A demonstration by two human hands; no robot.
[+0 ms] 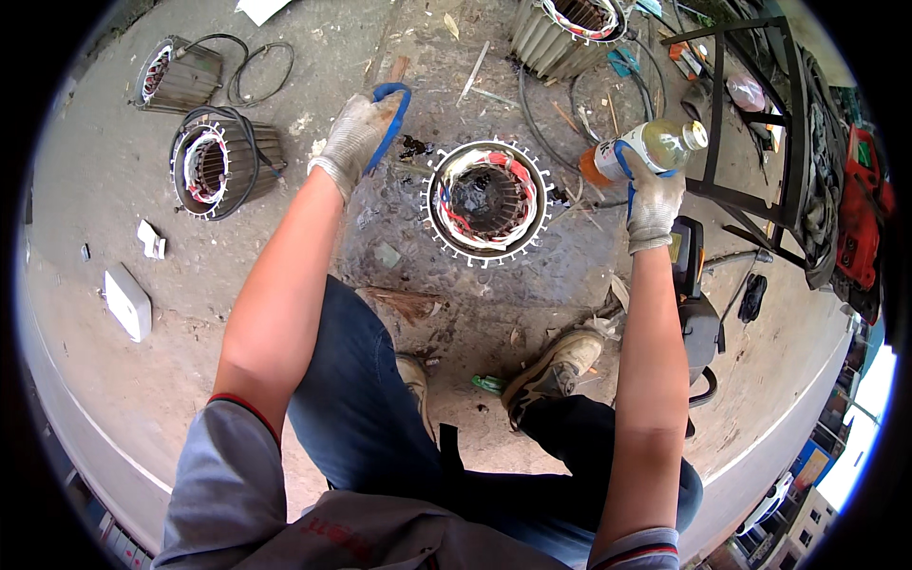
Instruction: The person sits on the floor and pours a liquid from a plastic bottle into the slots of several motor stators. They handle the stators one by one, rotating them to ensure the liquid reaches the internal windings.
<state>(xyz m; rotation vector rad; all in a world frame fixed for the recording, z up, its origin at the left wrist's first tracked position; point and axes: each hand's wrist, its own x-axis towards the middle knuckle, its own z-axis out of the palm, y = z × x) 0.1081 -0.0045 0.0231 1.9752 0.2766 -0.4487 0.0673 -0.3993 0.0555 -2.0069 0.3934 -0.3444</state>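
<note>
My right hand (654, 204), in a white glove with blue coating, is wrapped round a plastic bottle (673, 144). The bottle lies tilted almost on its side, its neck to the right and orange-brown liquid at its left end. My left hand (363, 133), gloved alike, is held out with its blue palm side facing right and nothing visible in it. Between my hands a motor stator (486, 201) stands on the ground, open end up. Red, white and blue wires ring its bore, and the inside looks dark and wet.
Two finned motor housings (249, 157) (195, 76) with black cables lie at left, another housing (551, 52) at the far right. A black metal frame (788, 114) and a dark machine (698, 323) stand at right. A white box (128, 302) lies left; debris surrounds my shoes.
</note>
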